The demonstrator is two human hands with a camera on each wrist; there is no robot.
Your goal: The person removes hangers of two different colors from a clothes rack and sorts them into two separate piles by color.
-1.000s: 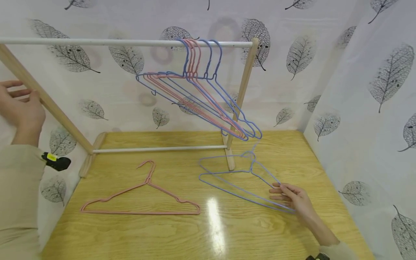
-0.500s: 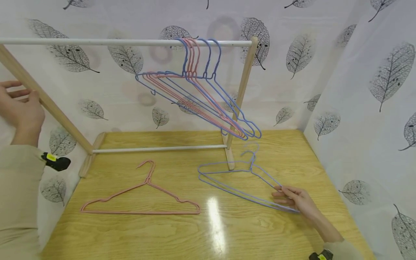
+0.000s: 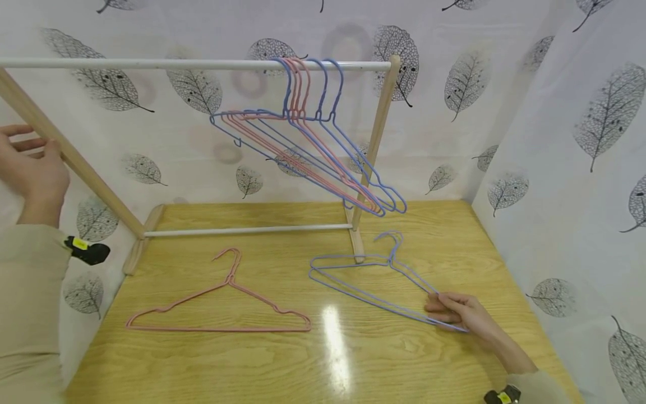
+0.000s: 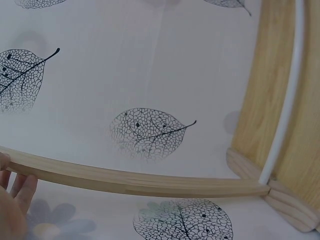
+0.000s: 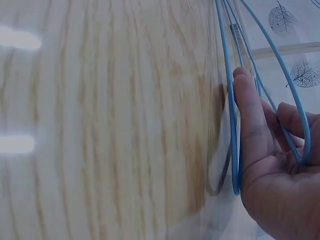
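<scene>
My right hand point(image 3: 464, 314) pinches a blue wire hanger point(image 3: 348, 256) by its right end. That hanger lies almost over a second blue hanger point(image 3: 353, 293) on the table. Up close in the right wrist view, the held hanger point(image 5: 272, 45) passes between thumb and fingers, with the other hanger point(image 5: 232, 125) beside the forefinger. My left hand point(image 3: 32, 163) holds the left wooden upright point(image 3: 96, 174) of a clothes rack. In the left wrist view, the thumb and fingers lie on opposite sides of that upright point(image 4: 125, 182).
Several blue and pink hangers point(image 3: 298, 118) hang from the rack's white top rail point(image 3: 151, 65), near its right end. Pink hangers point(image 3: 217, 330), closely overlapped, lie on the wooden table point(image 3: 242, 370) at left. A leaf-print curtain point(image 3: 434, 146) stands behind.
The held blue hanger has come down until it nearly lines up with the one beneath it. My right hand has shifted slightly right and down. The left hand stays on the upright.
</scene>
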